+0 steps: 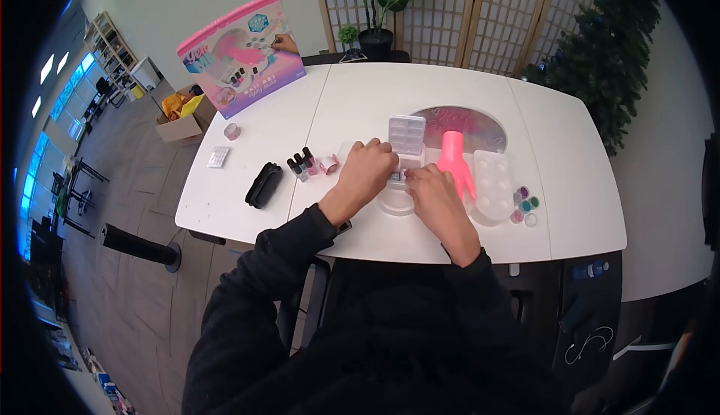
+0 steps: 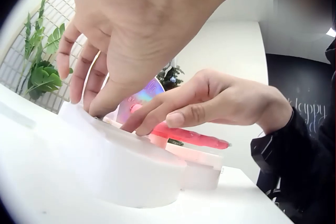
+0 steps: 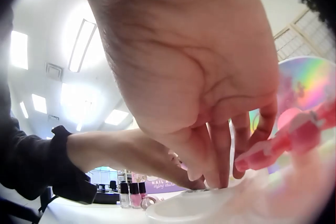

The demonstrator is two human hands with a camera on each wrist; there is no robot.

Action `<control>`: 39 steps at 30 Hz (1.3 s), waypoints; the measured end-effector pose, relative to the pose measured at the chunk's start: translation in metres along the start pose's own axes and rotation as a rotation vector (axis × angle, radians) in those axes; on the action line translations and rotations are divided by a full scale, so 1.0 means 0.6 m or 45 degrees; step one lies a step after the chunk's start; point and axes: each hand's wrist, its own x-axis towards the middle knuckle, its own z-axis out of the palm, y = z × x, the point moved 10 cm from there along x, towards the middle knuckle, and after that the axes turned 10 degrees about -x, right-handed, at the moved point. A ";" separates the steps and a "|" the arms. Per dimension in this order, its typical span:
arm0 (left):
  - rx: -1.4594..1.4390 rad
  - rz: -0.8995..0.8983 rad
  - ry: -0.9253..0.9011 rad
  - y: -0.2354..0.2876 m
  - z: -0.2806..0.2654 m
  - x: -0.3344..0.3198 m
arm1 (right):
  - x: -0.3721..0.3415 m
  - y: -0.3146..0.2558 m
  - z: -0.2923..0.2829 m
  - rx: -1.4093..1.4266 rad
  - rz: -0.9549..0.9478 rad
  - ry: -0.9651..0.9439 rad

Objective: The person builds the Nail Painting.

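Bottles (image 1: 304, 162): stood upright, grouped within reach.
Left hand (image 1: 365, 173): fingers angled down, grip hidden.
White base (image 1: 396, 203): set between the hands, seemingly for two-sided access.
Right hand (image 1: 442, 205): fingertips brought in opposite; any pinch couldn't be confirmed.

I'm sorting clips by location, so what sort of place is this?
Probably an office or shared workroom: rectangular ceiling lights, a loaded shelf unit in the background and a carpet-like floor beside the white table suggest it.
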 end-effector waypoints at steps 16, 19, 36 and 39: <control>0.247 -0.263 -0.263 -0.091 -0.008 -0.115 | 0.010 0.008 0.009 -0.125 0.070 0.128; 0.140 -0.267 -0.216 -0.080 -0.015 -0.125 | 0.014 0.013 0.021 -0.084 0.136 -0.041; -0.124 -0.260 -0.213 -0.062 -0.035 -0.095 | 0.019 0.026 0.027 -0.017 0.199 -0.024; -0.175 -0.252 -0.172 -0.059 -0.040 -0.093 | 0.019 0.034 0.032 0.120 0.188 -0.073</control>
